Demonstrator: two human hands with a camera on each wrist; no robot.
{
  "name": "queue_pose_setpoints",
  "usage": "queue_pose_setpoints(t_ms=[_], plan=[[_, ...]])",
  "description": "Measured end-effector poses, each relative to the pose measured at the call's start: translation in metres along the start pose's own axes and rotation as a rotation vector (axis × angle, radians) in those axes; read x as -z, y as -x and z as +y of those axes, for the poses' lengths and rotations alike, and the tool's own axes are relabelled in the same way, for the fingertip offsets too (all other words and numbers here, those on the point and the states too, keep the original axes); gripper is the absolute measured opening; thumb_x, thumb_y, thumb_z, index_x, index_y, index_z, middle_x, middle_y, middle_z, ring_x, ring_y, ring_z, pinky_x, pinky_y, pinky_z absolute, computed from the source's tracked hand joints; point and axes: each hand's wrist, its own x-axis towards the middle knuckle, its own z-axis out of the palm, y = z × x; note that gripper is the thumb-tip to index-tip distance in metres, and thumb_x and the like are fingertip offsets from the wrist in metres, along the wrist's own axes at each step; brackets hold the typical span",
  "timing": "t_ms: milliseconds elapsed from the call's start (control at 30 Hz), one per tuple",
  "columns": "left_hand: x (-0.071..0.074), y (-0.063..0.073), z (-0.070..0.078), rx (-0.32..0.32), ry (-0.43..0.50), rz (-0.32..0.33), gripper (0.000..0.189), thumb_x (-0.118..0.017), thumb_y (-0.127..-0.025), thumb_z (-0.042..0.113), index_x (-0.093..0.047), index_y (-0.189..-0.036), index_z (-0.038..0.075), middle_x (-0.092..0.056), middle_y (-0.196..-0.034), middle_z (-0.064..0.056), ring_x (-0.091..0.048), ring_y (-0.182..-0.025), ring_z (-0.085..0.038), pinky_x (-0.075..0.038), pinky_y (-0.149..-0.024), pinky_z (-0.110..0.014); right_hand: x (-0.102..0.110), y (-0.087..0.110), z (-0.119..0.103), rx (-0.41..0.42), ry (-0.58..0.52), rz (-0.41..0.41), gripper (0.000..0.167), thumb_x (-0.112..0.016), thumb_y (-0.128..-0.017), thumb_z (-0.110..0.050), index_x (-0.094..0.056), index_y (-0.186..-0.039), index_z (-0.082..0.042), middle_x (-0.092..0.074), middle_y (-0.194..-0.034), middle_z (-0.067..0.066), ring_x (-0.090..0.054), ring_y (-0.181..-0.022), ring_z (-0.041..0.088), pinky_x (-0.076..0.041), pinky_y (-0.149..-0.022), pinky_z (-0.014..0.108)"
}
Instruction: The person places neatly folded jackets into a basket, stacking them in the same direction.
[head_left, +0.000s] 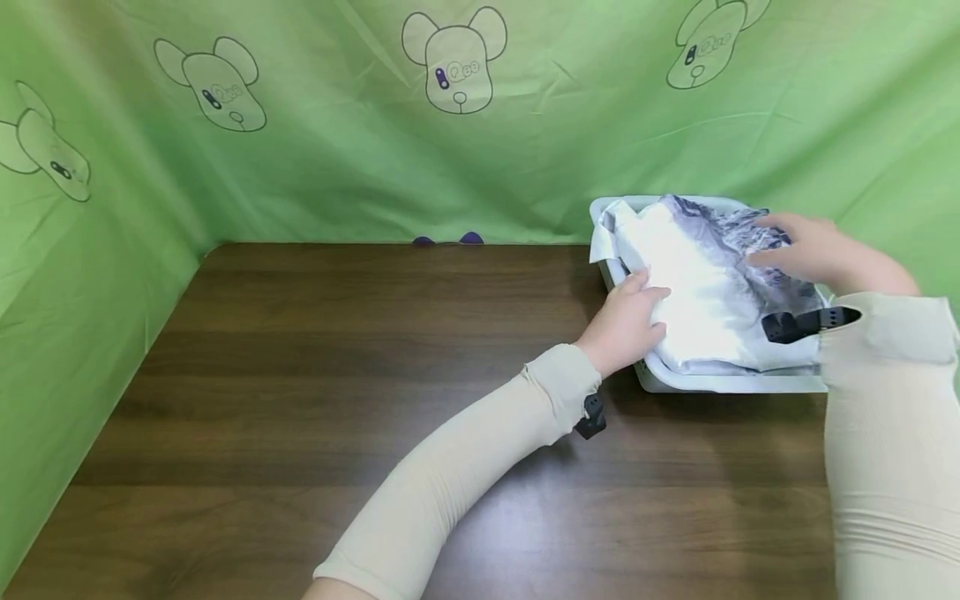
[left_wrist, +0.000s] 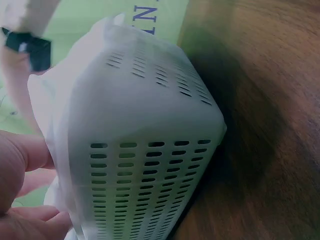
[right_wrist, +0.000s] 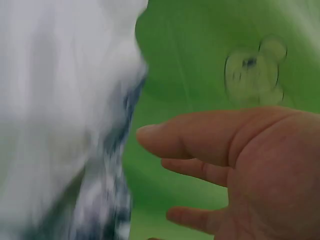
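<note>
A folded white cloth [head_left: 697, 283] with a mottled dark grey-blue part fills a pale plastic basket [head_left: 735, 383] at the right of the table. My left hand [head_left: 626, 325] is at the basket's left side, its fingers spread and resting on the cloth's edge by the rim. In the left wrist view, the fingertips [left_wrist: 55, 220] touch the white material along the slotted basket wall [left_wrist: 140, 115]. Over the cloth's patterned far-right part is my right hand [head_left: 810, 250]. The right wrist view shows that hand's thumb and fingers apart, with a gap between them and the cloth [right_wrist: 65, 100].
The brown wooden table [head_left: 337, 375] stretches left of and in front of the basket. Behind and beside it hangs a green curtain [head_left: 337, 167] with bear-head drawings, close to the basket's far side. Small black devices [head_left: 810, 323] are strapped to both wrists.
</note>
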Motion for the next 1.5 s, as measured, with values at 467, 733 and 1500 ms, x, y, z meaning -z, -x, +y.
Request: queue_pose_setpoints(t_ms=[467,733,1500], plan=[[-0.009,0.006,-0.002,-0.292,-0.341,0.080,0.025,-0.047,-0.102,0.019,-0.072,-0.100,0.018,-0.067,-0.099,0.011,-0.061,-0.104,-0.005,-0.037,-0.102,-0.017,-0.043,-0.068,-0.101,0.494,0.179,0.099,0.041,-0.061,-0.095,-0.004,-0.057,-0.135,0.006,-0.040,-0.149,0.035,-0.030,-0.140,0.054,-0.016,-0.114,0.069],[-0.012,0.012,-0.010,-0.269,-0.385,0.030,0.034,-0.041,-0.107,0.028,-0.075,-0.113,0.023,-0.068,-0.113,0.013,-0.059,-0.115,-0.002,-0.034,-0.105,-0.019,-0.054,-0.092,-0.115,0.474,0.401,-0.043,0.039,-0.061,-0.092,-0.005,-0.063,-0.129,0.004,-0.049,-0.143,0.033,-0.040,-0.134,0.055,-0.022,-0.111,0.069],[-0.021,0.012,-0.003,-0.126,-0.452,-0.142,0.049,-0.027,-0.108,0.052,-0.056,-0.144,0.036,-0.048,-0.148,0.024,-0.025,-0.147,0.002,-0.022,-0.120,-0.043,-0.055,-0.092,-0.080,0.201,0.336,-0.178,0.051,-0.056,-0.090,-0.004,-0.055,-0.141,0.002,-0.048,-0.141,0.037,-0.055,-0.092,0.036,-0.045,-0.083,0.050]])
